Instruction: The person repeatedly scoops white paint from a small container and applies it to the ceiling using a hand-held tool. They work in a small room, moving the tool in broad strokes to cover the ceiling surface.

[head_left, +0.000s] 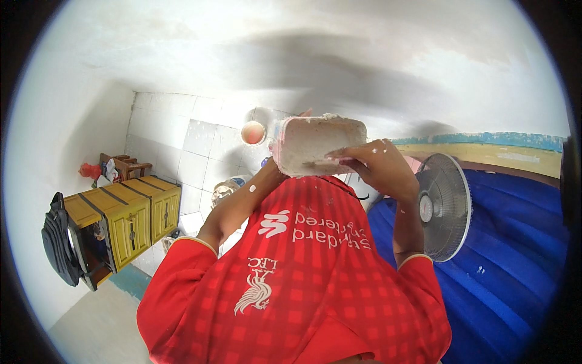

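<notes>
My left hand (276, 167) grips the left side of a whitish, paint-crusted plastic tray (309, 136), its fingers mostly hidden behind and beneath it. Over the tray's lower right part, my right hand (370, 159) has its fingers closed on a thin tool, largely covered by them, whose end lies against the tray's inside. A pale, lumpy crust coats the tray's rim, and white specks dot my knuckles and forearms. Beyond the tray to the left, a small cup with a pink inside (253, 133) stands on the tiles, and a paint-smeared container (224, 193) sits behind my left forearm.
A yellow cabinet (133, 230) with a black item (59, 239) on it stands left, beside a wooden stool (133, 167) and red bag (91, 170). At right are a fan (441, 206) and blue air mattress (503, 242). A white wall (364, 60) rises ahead.
</notes>
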`<state>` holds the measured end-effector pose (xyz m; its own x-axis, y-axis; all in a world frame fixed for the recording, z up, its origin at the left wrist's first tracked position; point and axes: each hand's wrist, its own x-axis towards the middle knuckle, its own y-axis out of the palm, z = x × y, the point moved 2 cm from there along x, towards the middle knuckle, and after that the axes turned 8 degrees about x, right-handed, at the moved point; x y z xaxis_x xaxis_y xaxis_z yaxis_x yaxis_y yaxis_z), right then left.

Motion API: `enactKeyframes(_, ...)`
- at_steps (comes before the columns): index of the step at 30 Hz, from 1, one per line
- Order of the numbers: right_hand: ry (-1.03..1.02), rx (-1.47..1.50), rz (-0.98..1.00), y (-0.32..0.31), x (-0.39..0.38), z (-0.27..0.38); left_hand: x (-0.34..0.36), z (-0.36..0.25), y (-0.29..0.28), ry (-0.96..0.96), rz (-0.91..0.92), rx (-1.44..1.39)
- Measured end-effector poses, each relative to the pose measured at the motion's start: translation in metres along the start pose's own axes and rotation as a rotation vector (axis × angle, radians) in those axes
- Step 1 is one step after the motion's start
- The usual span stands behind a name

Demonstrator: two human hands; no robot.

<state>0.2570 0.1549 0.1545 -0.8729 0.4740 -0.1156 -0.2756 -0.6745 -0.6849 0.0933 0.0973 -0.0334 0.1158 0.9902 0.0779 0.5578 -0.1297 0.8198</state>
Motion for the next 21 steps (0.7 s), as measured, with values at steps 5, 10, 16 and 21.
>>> enactKeyframes(5, -0.155, -0.034, -0.01, 0.014, 0.002, -0.001, 0.005, -0.015, 0.02, -0.419, -0.164, -0.418)
enactKeyframes(10, -0.075, -0.043, -0.033, 0.006, 0.0, -0.001, 0.003, -0.026, 0.039, -0.297, -0.413, -0.338)
enactKeyframes(16, -0.013, -0.118, 0.036, 0.004, 0.0, 0.001, -0.003, -0.011, 0.004, -0.287, -0.174, -0.235)
enactKeyframes(21, -0.153, -0.085, -0.032, 0.012, 0.003, 0.004, -0.002, -0.013, 0.012, -0.241, -0.238, -0.198)
